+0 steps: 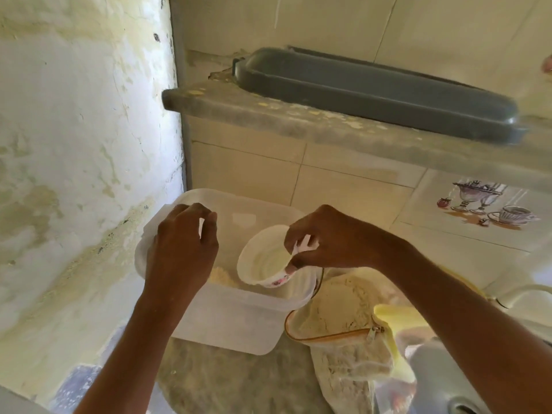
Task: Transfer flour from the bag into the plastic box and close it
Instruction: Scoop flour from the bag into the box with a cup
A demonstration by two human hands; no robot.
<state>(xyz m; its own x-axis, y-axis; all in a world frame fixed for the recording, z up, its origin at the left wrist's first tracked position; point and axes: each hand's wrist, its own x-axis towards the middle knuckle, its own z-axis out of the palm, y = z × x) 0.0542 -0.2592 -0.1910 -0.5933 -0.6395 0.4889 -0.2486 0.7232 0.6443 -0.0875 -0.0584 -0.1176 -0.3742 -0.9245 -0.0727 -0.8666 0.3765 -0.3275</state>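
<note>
Your two arms enter from the bottom edge, both bare from wrist to as far up as the view reaches; no sleeve shows on either. Your left hand (179,249) and your right hand (325,237) are bare too. Your fingers on both are slim, with short nails. Fine hair shows along your right forearm near the frame's lower right.

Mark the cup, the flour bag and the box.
cup (263,258): head view, inner wall.
flour bag (352,357): head view, clear side below zip.
box (227,318): head view, near wall.
</note>
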